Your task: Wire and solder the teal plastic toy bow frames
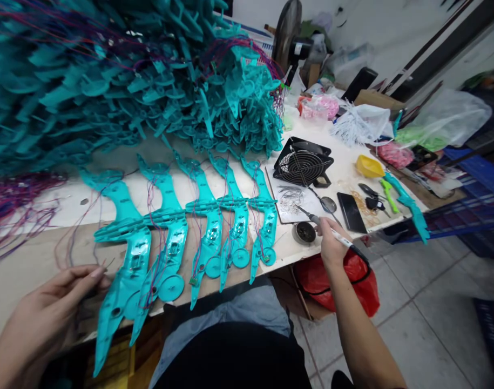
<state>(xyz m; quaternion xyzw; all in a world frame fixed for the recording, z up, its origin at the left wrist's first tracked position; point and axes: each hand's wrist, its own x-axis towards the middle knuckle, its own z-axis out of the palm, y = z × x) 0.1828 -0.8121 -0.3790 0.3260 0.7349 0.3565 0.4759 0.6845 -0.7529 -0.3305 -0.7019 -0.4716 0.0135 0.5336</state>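
My right hand (331, 248) is closed around a soldering iron (339, 235); its tip points left over a pale board with a tangle of solder wire (290, 198). Just below that tip sits a small round tin (304, 233) with dark contents. At the lower left, my left hand (62, 302) pinches a thin wire (109, 264) between thumb and forefinger, beside the nearest teal plastic shell (138, 265). Several such shells lie in a row along the table edge, with red and purple wires and, on some, small green circuit boards (194, 281).
A huge pile of teal shells (141, 86) fills the back left. Loose purple wires (24, 202) lie at far left. Right of the row are a black fan (303, 165), a phone (351, 212), a yellow bowl (369, 166) and cutters (369, 190). A red bag (362, 286) hangs below.
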